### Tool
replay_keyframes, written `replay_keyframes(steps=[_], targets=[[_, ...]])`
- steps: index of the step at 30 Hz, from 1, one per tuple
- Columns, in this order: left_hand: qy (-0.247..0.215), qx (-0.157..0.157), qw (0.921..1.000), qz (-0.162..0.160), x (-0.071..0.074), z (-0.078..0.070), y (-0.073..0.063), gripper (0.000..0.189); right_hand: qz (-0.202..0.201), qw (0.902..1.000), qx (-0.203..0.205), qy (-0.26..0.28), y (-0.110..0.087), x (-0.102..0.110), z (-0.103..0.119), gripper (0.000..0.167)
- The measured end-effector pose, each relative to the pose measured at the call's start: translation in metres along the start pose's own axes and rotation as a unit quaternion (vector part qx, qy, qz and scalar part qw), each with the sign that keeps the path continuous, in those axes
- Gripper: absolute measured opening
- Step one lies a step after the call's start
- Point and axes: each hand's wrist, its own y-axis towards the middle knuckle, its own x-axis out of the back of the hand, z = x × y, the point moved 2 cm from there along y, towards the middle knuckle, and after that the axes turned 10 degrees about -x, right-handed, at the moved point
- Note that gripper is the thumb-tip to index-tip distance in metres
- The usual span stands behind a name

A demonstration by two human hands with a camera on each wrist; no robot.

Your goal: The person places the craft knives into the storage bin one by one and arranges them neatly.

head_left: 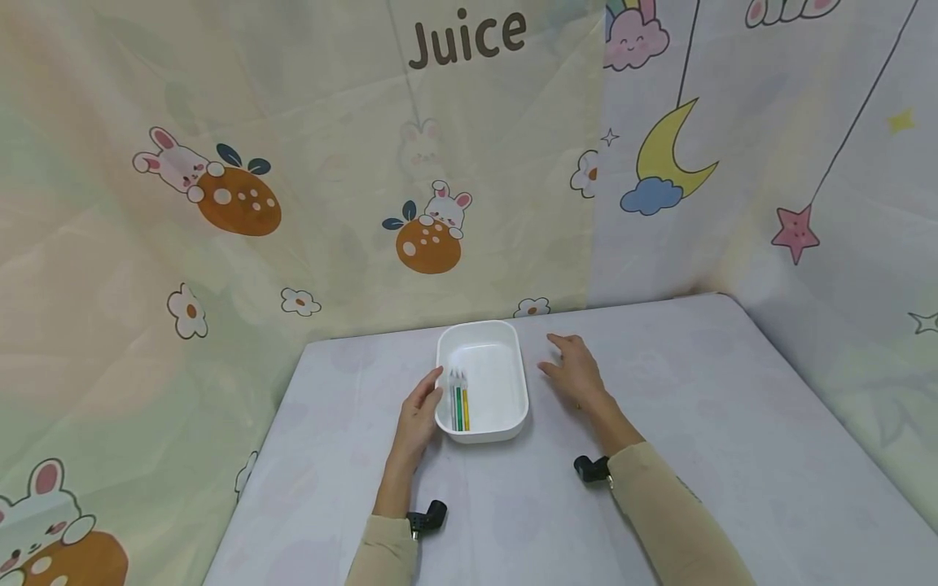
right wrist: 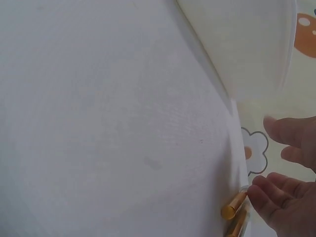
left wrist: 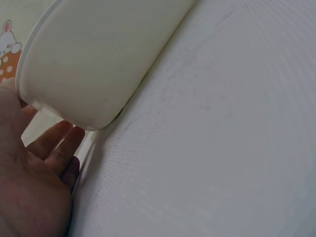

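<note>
A white rounded rectangular tray (head_left: 498,374) sits on the table. Several slim sticks with pale tips, among them a green (head_left: 459,408) and a yellow one (head_left: 466,410), lie along its left side. My left hand (head_left: 418,419) touches the tray's left wall; in the left wrist view its fingers (left wrist: 61,148) lie against the tray's corner (left wrist: 74,98). To the right of the tray, apart from it, my right hand (head_left: 579,374) is held with thumb and fingers spread and nothing between them. Orange rods (right wrist: 233,207) show near its fingers in the right wrist view, partly cut off by the frame.
A pale cloth covers the table (head_left: 703,407). Behind it hangs a printed curtain (head_left: 352,163) with rabbits, flowers and a moon; another curtain (head_left: 843,325) stands along the right. Both wrists carry small black cameras (head_left: 432,517).
</note>
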Motion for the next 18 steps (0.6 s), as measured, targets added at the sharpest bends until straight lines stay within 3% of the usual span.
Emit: replay_keyframes(steps=[18], targets=[[0.000,-0.009,1.0000,0.002,0.0000,0.0028,0.0012,0.041,0.007,0.9997,-0.012,-0.022,0.0001,0.0042,-0.0080,0.057]])
